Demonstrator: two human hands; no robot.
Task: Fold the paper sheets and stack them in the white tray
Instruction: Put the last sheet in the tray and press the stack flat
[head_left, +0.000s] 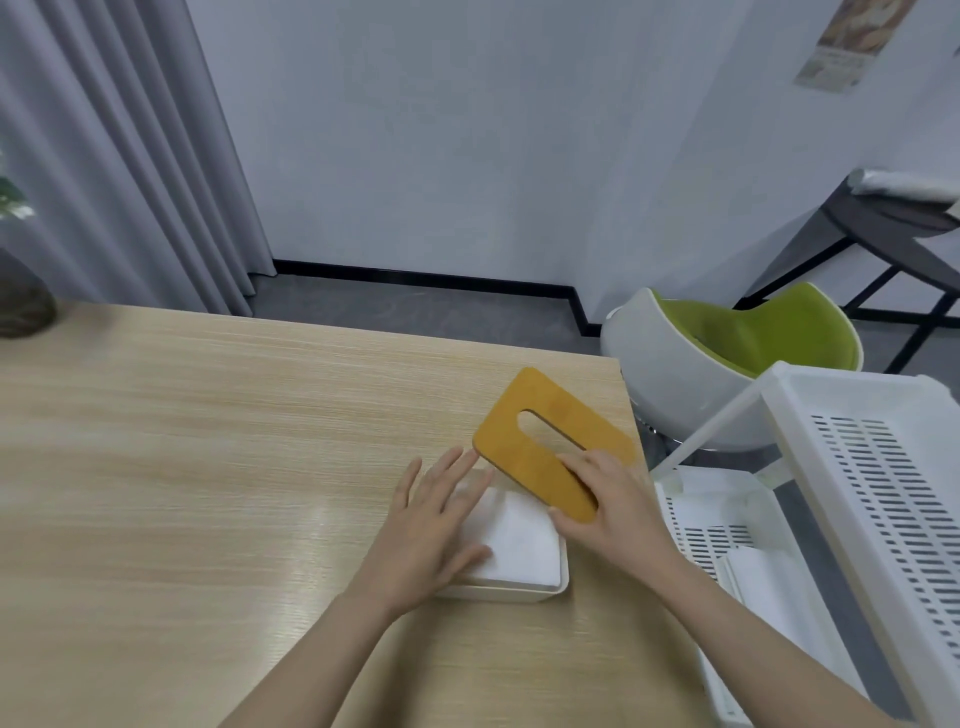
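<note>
A white tissue box sits near the right edge of the wooden table, with white paper sheets showing inside. My right hand grips the box's orange wooden lid, which is tilted up off the box and has an oval slot. My left hand lies flat with straight fingers on the left side of the box and the sheets. A white slotted tray stands off the table's right edge, with a lower tray holding a folded white sheet.
A green and white chair stands beyond the table's far right corner. A dark table with a white roll is at the far right. A dark vase sits at the table's far left edge. Grey curtains hang at the left.
</note>
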